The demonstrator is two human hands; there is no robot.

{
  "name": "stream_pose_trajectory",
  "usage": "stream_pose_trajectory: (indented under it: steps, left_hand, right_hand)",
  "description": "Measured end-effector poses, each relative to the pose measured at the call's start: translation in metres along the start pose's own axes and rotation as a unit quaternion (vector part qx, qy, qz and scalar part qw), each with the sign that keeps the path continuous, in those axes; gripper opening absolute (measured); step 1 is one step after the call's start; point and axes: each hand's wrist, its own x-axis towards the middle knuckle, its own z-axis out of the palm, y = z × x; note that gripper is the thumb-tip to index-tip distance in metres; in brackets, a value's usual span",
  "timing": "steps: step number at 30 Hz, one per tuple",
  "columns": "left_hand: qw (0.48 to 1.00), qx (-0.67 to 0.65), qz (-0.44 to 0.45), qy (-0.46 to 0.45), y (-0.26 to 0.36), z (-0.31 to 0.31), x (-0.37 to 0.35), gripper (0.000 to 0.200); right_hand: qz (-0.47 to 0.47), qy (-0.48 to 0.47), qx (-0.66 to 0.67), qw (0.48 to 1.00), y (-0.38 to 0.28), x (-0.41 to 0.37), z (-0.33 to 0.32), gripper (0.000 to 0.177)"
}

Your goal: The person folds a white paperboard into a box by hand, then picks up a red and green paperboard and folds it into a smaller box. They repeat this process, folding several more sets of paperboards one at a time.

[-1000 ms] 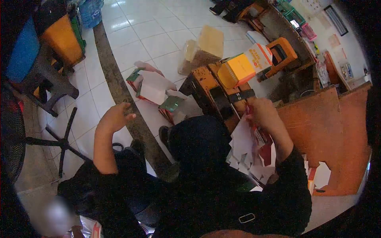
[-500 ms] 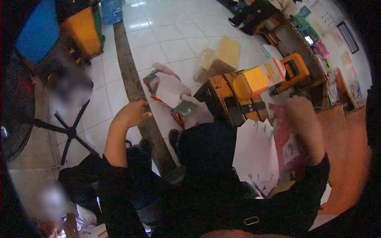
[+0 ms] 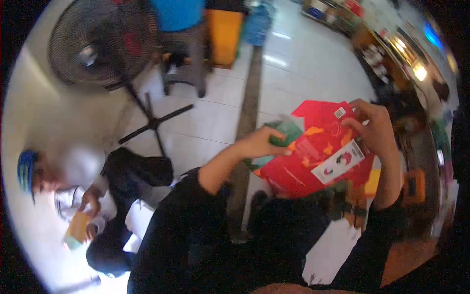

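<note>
A red printed card sheet (image 3: 303, 161), with a white panel and a small code square on it, is held up in front of me. My right hand (image 3: 374, 125) grips its upper right edge, thumb on the printed face and fingers curled behind. At the left edge my left hand (image 3: 262, 144) pinches it between thumb and fingers. Behind that hand a green printed piece (image 3: 286, 131) partly shows. White die-cut sheets (image 3: 330, 252) lie below my right forearm.
On the left a seated person holds a small yellow carton (image 3: 78, 228). A stand fan (image 3: 103, 44) with a cross-shaped base (image 3: 154, 121) stands near them. Farther back are an orange container (image 3: 224, 39) and a blue water jug (image 3: 258, 24). A long counter runs along the right.
My right hand has brought the red sheet up from the pile at the right. My left hand, previously without anything, now grips its left side. The view has swung left, showing the seated person.
</note>
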Motion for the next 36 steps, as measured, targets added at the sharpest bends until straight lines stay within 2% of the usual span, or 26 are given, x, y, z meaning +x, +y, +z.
stream_pose_trajectory:
  steps: [2, 3, 4, 5, 6, 8, 10, 11, 12, 13, 14, 16, 17, 20, 21, 23, 26, 27, 30, 36]
  left_hand:
    - [0.991, -0.01, -0.042, 0.129, -0.031, -0.004, 0.003, 0.045]
    - [0.978, -0.007, -0.068, 0.197, -0.042, -0.01, 0.004, 0.043]
    - [0.956, -0.151, -0.091, 0.235, -0.048, -0.015, 0.007, 0.042]
    - [0.911, -0.296, -0.104, 0.267, -0.055, -0.018, 0.011, 0.041]
    - [0.845, -0.435, -0.107, 0.292, -0.064, -0.022, 0.018, 0.04]
    - [0.771, -0.568, -0.096, 0.273, -0.076, -0.031, 0.026, 0.037]
    - [0.7, -0.693, -0.045, 0.166, -0.107, -0.031, 0.043, 0.035]
    - [0.704, -0.68, -0.09, 0.184, -0.112, -0.027, 0.051, 0.036]
    - [0.706, -0.666, -0.138, 0.198, -0.115, -0.02, 0.055, 0.037]
    - [0.719, -0.65, -0.127, 0.21, -0.11, -0.013, 0.053, 0.042]
    - [0.736, -0.634, -0.099, 0.216, -0.1, -0.003, 0.052, 0.046]
    - [0.766, -0.601, -0.024, 0.228, -0.06, 0.012, 0.041, 0.054]
    - [0.779, -0.583, 0.02, 0.23, -0.045, 0.016, 0.036, 0.058]
    - [0.828, -0.506, -0.009, 0.24, -0.033, 0.022, 0.037, 0.063]
    - [0.818, -0.517, 0.015, 0.251, -0.035, 0.024, 0.042, 0.062]
    - [0.831, -0.492, 0.015, 0.258, -0.04, 0.03, 0.047, 0.061]
    - [0.835, -0.494, 0.011, 0.242, -0.031, 0.037, 0.044, 0.059]
    - [0.833, -0.501, 0.011, 0.233, -0.03, 0.039, 0.043, 0.058]
    - [0.879, -0.435, 0.02, 0.194, -0.03, 0.043, 0.04, 0.058]
    - [0.85, -0.494, 0.071, 0.17, -0.047, 0.048, 0.049, 0.056]
  right_hand:
    - [-0.018, 0.175, -0.118, 0.977, 0.018, 0.016, 0.069, 0.063]
    - [-0.017, 0.143, -0.033, 0.989, 0.002, 0.02, 0.093, 0.072]
    - [-0.019, 0.104, 0.049, 0.993, -0.015, 0.016, 0.113, 0.082]
    - [-0.095, 0.051, 0.151, 0.983, -0.035, 0.015, 0.13, 0.081]
    - [-0.169, -0.009, 0.249, 0.954, -0.056, 0.015, 0.145, 0.081]
    - [-0.184, -0.045, 0.283, 0.94, -0.104, 0.003, 0.152, 0.078]
    - [-0.172, 0.021, 0.211, 0.962, -0.106, 0.004, 0.185, 0.072]
    - [-0.168, 0.058, 0.176, 0.968, -0.105, 0.004, 0.2, 0.068]
    - [-0.111, 0.087, 0.317, 0.938, -0.097, 0.001, 0.217, 0.062]
    - [-0.046, 0.109, 0.447, 0.887, -0.083, -0.003, 0.236, 0.057]
    - [0.063, 0.141, 0.498, 0.853, -0.048, -0.014, 0.277, 0.054]
    - [0.259, 0.19, 0.541, 0.777, -0.041, -0.017, 0.286, 0.052]
    - [0.342, 0.21, 0.539, 0.741, -0.063, -0.018, 0.26, 0.051]
    - [0.358, 0.234, 0.555, 0.714, -0.078, -0.018, 0.245, 0.052]
    - [0.266, 0.26, 0.523, 0.767, -0.08, -0.015, 0.243, 0.051]
    - [0.075, 0.303, 0.439, 0.842, -0.084, -0.017, 0.241, 0.048]
    - [-0.008, 0.288, 0.325, 0.901, -0.056, -0.01, 0.268, 0.045]
    - [-0.008, 0.28, 0.312, 0.908, -0.055, -0.01, 0.267, 0.044]
    - [-0.006, 0.265, 0.29, 0.92, -0.055, -0.007, 0.263, 0.044]
    - [-0.01, 0.24, 0.283, 0.929, -0.061, -0.01, 0.259, 0.044]
